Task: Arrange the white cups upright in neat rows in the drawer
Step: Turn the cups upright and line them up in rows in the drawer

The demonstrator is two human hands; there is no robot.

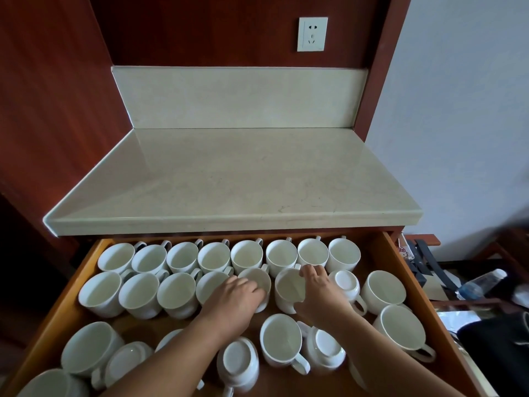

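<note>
An open wooden drawer (58, 313) holds many white cups. Along its back stands a full row of upright cups (214, 256). A second row of upright cups (138, 293) runs from the left. My left hand (233, 302) grips a tilted cup (256, 277) at the end of that row. Just right of it, my right hand (320, 293) holds another cup (287, 287) by its rim. An upside-down cup (345, 285) sits right of that hand. In the front of the drawer lie more cups, some upright (282, 339), some upside down (239, 359).
A pale marble counter (243, 179) overhangs the drawer's back. A wall socket (312, 34) is above it. To the right of the drawer are a plastic bottle (481, 283), dark straps and a black bag (495, 356).
</note>
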